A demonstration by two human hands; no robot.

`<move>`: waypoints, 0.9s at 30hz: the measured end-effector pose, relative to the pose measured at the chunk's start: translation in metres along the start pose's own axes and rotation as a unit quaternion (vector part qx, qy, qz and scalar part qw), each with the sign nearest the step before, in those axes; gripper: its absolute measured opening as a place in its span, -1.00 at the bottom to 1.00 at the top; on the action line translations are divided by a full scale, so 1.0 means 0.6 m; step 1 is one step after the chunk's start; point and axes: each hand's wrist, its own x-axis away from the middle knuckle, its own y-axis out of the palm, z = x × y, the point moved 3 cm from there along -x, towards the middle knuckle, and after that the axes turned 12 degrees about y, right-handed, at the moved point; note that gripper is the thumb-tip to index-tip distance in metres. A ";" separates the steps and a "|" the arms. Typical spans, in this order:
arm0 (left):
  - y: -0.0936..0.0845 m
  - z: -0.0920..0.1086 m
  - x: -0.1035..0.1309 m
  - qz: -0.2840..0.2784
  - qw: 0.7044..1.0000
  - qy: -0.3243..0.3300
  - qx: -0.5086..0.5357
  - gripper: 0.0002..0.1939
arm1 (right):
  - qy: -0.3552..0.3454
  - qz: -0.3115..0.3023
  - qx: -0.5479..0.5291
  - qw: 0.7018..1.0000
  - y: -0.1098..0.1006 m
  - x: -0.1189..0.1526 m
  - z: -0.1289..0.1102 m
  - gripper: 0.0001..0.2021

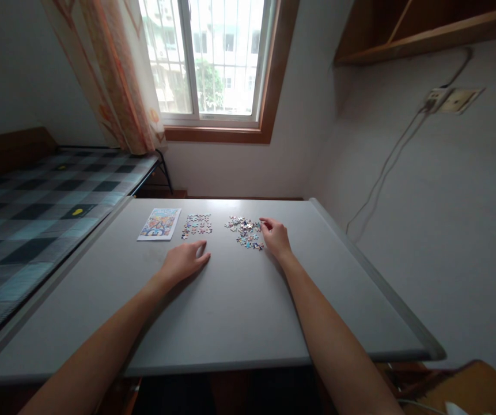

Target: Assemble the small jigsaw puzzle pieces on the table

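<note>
My left hand (184, 260) rests on the table with thumb and index finger apart, holding nothing. Just beyond its fingertips lies a part-assembled jigsaw patch (197, 226) with gaps in it. At the right edge of a loose heap of jigsaw pieces (248, 226), my right hand (275, 236) has its fingers curled in a pinch. What sits between those fingertips, if anything, is too small to make out. A colourful printed picture sheet (160, 225) lies flat to the left of the patch.
The grey-white table (230, 323) has a raised rim. To its left stands a bed with a checked cover (79, 190); a window (213, 57) and curtain (113, 75) are behind. A cable (375, 181) hangs down the right wall, with a chair (476, 389) at lower right.
</note>
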 end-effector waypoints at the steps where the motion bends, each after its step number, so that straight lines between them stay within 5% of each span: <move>1: 0.000 -0.001 0.000 0.000 1.000 0.001 0.000 -0.46 | 0.003 0.000 0.000 1.000 0.000 0.000 0.000 -0.75; 27: 0.004 -0.004 -0.001 0.008 1.000 0.009 0.002 -0.47 | 0.005 0.003 0.017 1.000 0.001 -0.001 0.004 -0.73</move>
